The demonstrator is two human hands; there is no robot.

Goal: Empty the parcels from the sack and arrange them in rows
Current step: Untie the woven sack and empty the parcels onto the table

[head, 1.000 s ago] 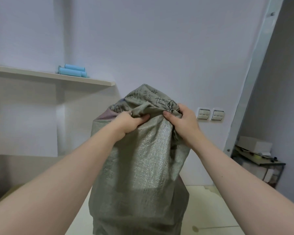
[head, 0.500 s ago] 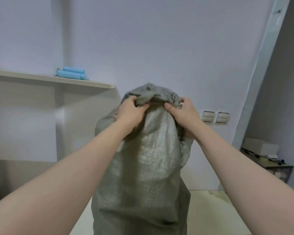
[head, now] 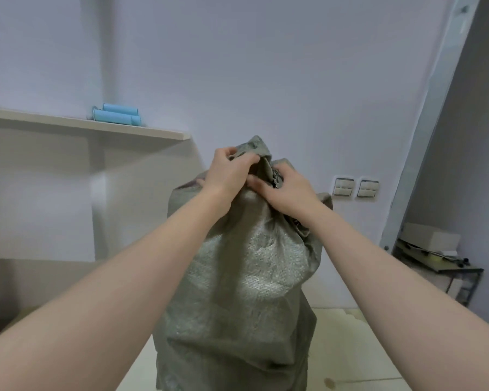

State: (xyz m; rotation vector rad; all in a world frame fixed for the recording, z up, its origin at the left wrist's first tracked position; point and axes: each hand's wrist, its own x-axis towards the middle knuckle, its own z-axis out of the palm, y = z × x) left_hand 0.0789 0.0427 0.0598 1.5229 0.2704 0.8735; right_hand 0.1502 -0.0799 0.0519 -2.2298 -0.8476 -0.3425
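We are clamping both grips on the bunched upper end of the tall grey-green woven plastic sack [head: 246, 277] standing centre, left hand [head: 229, 170] beside right hand [head: 287, 190], equally near; its long axis is running straight down from them, parcels unseen.

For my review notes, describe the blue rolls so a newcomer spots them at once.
Start at the long pale shelf on the left. On it, toward its right end, lie the blue rolls. Nothing else is bright blue; they sit up and left of the grey-green sack.
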